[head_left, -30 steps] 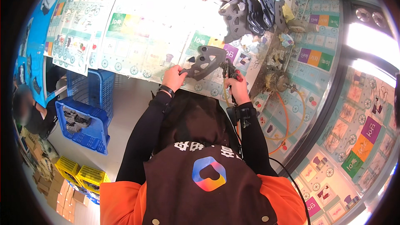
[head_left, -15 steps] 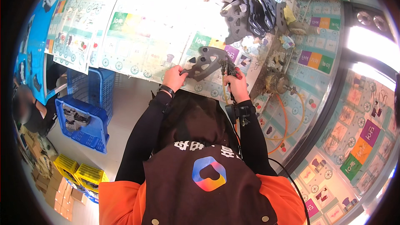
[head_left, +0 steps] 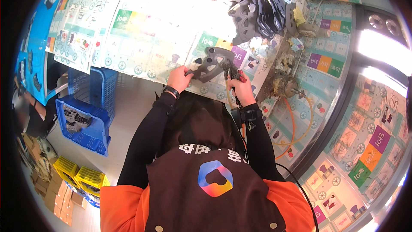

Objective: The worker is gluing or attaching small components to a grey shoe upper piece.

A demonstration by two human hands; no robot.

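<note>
My left hand (head_left: 178, 80) pinches the left end of a dark grey, curved, flat piece with cut-out holes (head_left: 210, 62), possibly a foam shoe part. The piece is held over the near edge of the paper-covered table. My right hand (head_left: 243, 91) is closed around a dark, crusted spray gun (head_left: 232, 72) with some red on it. Its head is at the right end of the piece; whether they touch I cannot tell. A thin yellowish hose hangs down from the gun beside my fingers.
Many similar dark pieces (head_left: 268, 13) are heaped at the back right of the table. A grimy metal pot (head_left: 286, 85) with orange and yellow hoses stands to the right. Blue crates (head_left: 83, 124) and yellow crates (head_left: 91, 179) stand at left, near another person (head_left: 36, 111).
My right hand and the spray gun have shifted slightly left, further over the right end of the grey piece. My left hand and the piece have hardly moved.
</note>
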